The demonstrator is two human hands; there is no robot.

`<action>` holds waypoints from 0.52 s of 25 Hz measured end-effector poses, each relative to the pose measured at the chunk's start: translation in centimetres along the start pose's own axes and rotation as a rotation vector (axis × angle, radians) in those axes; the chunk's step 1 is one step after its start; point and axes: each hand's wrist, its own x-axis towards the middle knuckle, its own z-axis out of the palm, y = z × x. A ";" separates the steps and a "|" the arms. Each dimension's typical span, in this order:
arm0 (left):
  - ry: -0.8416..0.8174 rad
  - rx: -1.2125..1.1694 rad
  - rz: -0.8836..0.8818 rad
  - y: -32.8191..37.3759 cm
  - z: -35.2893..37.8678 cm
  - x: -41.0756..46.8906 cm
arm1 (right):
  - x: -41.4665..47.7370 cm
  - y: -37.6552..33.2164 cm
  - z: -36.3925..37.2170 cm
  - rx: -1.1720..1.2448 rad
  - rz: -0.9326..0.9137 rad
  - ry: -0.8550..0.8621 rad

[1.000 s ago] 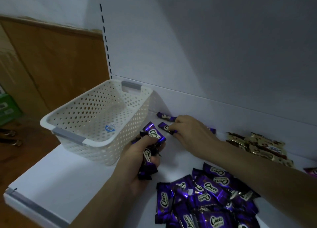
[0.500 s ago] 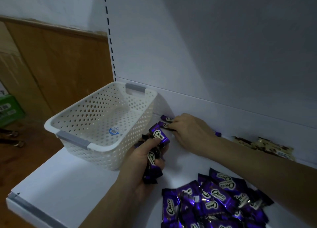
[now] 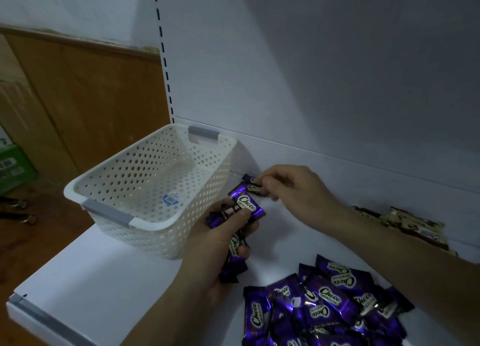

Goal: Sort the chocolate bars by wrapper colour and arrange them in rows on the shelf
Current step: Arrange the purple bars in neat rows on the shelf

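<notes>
The single wide-angle camera, worn on the person's head, looks forward and steeply down from close above the white shelf, facing its back panel, with the perforated basket left of centre.

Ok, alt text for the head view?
The right hand pinches a purple bar at the back of the shelf; the left hand grips a bunch of purple bars. A white basket stands left, a purple pile in front, cream bars right.

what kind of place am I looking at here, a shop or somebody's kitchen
Most likely a shop or stockroom: a white shelf on a slotted upright rail, a heap of identical purple Choco bars, and a perforated basket.
</notes>
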 end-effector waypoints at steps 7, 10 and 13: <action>0.002 0.004 -0.037 0.0 0.5 0.0 | -2.6 0.0 -2.0 0.162 0.099 -0.003; -0.017 -0.007 -0.108 0.2 0.1 0.1 | -2.8 2.5 -2.7 -0.125 0.108 -0.003; -0.082 -0.037 -0.146 0.3 0.0 -0.1 | -3.5 4.3 -1.5 -0.240 0.092 -0.044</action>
